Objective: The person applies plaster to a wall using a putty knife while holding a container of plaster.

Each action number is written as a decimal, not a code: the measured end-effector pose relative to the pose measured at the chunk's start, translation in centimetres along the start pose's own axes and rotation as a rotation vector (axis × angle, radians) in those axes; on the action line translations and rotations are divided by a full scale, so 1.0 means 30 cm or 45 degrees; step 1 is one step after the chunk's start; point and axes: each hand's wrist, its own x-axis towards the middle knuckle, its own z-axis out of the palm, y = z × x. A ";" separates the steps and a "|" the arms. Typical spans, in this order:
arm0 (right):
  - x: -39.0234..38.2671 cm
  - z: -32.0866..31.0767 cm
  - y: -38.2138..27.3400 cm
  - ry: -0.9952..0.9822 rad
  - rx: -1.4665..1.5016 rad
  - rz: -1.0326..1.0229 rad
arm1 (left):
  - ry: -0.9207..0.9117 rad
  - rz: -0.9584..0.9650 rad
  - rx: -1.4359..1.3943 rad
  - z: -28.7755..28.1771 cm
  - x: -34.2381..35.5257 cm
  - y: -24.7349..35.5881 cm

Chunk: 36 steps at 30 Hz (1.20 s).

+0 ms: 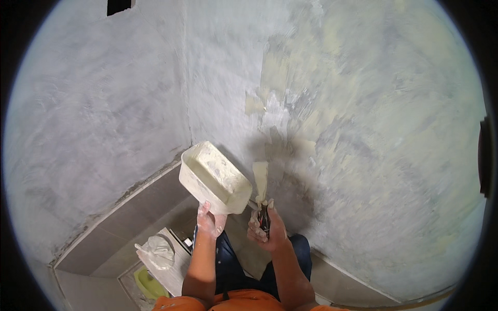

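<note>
My left hand (211, 220) is closed on the near end of a white rectangular tub (205, 191). The tub is tilted, and pale paste coats its inside. To its right, my right hand (267, 228) grips the dark handle of a putty knife (261, 179). Its blade points up and away from me, covered in cream-coloured paste. A small grey metal piece shows beside my right fingers; I cannot make out what it belongs to. White residue marks both hands. Ahead stands a wall (275, 111) with fresh pale patches and smeared strokes; whether the blade touches it I cannot tell.
The left wall (104, 114) meets the front wall in a corner, with grey tile (129, 217) along its foot. Low at the left, a crumpled white bag (158, 252) lies on a light board (174, 267) beside a yellow-green container (149, 284). A dark object (485, 155) sits at the right edge.
</note>
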 end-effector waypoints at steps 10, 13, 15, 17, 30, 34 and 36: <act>-0.030 0.168 0.005 0.341 -0.347 -0.238 | -0.079 -0.039 0.249 -0.066 -0.076 0.074; -0.045 0.171 -0.007 0.284 -0.382 -0.278 | -0.172 -0.066 0.199 -0.089 -0.079 0.070; -0.053 0.186 -0.023 0.271 -0.435 -0.279 | -0.246 -0.102 0.144 -0.093 -0.081 0.070; -0.065 0.206 -0.045 0.407 -0.678 -0.241 | -0.227 -0.116 -0.001 -0.080 -0.080 0.054; -0.104 0.228 -0.105 0.503 -0.827 -0.348 | -0.208 -0.105 -0.511 0.043 -0.081 -0.023; -0.088 0.227 -0.074 0.471 -0.829 -0.397 | -0.095 -0.139 -0.044 0.030 -0.067 -0.046; -0.085 0.210 -0.070 0.484 -0.799 -0.411 | -0.066 -0.171 -0.190 0.075 -0.068 -0.034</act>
